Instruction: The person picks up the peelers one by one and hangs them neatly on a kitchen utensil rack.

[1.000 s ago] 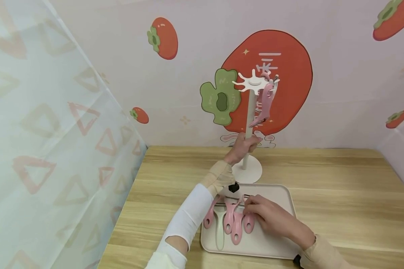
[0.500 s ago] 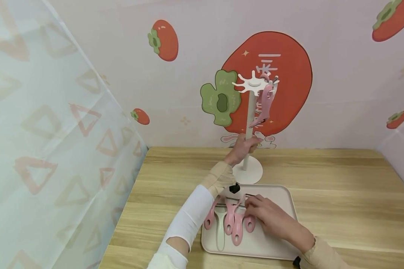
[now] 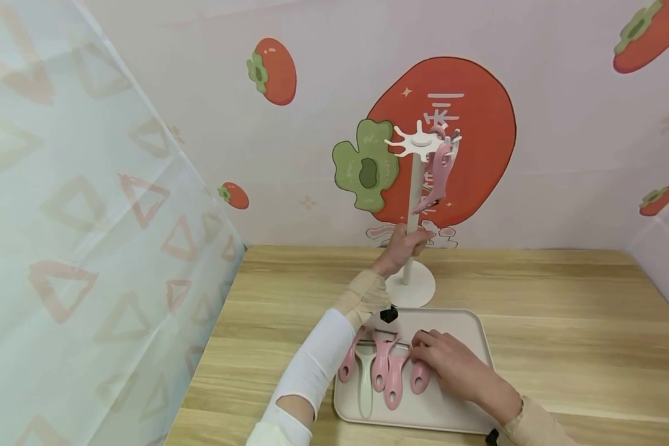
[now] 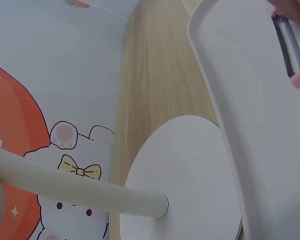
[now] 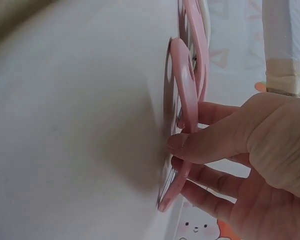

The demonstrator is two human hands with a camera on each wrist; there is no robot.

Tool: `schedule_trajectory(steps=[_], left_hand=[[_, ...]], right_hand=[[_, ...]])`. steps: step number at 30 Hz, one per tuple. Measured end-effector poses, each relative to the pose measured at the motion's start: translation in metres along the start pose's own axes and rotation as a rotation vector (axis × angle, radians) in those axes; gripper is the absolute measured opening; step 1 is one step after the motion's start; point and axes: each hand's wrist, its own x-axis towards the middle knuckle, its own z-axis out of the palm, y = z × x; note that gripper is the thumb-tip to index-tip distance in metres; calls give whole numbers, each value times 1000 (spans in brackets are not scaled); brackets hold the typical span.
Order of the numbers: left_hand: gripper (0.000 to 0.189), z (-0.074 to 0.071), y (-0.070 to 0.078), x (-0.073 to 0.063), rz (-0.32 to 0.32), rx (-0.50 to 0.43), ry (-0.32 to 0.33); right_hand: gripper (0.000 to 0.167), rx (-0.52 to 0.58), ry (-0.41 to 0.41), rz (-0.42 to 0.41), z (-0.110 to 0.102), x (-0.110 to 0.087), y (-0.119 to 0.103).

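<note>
My left hand (image 3: 398, 251) grips the pole (image 3: 415, 198) of a white stand topped by a ring of hooks (image 3: 421, 142). Pink peelers (image 3: 439, 176) hang from its right side. In the tray (image 3: 446, 415), my right hand (image 3: 451, 365) pinches a pink peeler (image 5: 185, 80) near its head, thumb on one side and fingers on the other. Its handle (image 3: 420, 379) points toward me. To its left lie several more peelers: pink ones (image 3: 393, 387) and a pale green one (image 3: 365, 387), heads crowded together at the far end.
The stand's round white base (image 3: 418, 291) rests on the wooden table (image 3: 557, 334) right behind the tray. My left forearm (image 3: 318, 353) passes over the tray's left side. A printed cloth wall (image 3: 312, 229) stands along the table's back edge, another (image 3: 145, 279) at the left.
My right hand has shifted slightly right with the pinched peeler, and a gap now shows between it and the other peelers. The left hand stays on the pole.
</note>
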Motion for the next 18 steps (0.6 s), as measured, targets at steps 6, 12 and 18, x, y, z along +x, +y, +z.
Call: schedule_trajectory(steps=[6, 12, 18], left_hand=[[49, 0, 0, 0, 9, 2, -7], [49, 0, 1, 1, 11, -4, -6], [49, 0, 0, 0, 6, 1, -3]], right_hand=[[29, -20, -28, 38, -1, -2, -1], [36, -34, 15, 32, -6, -2, -1], [28, -40, 138, 8, -15, -1, 3]])
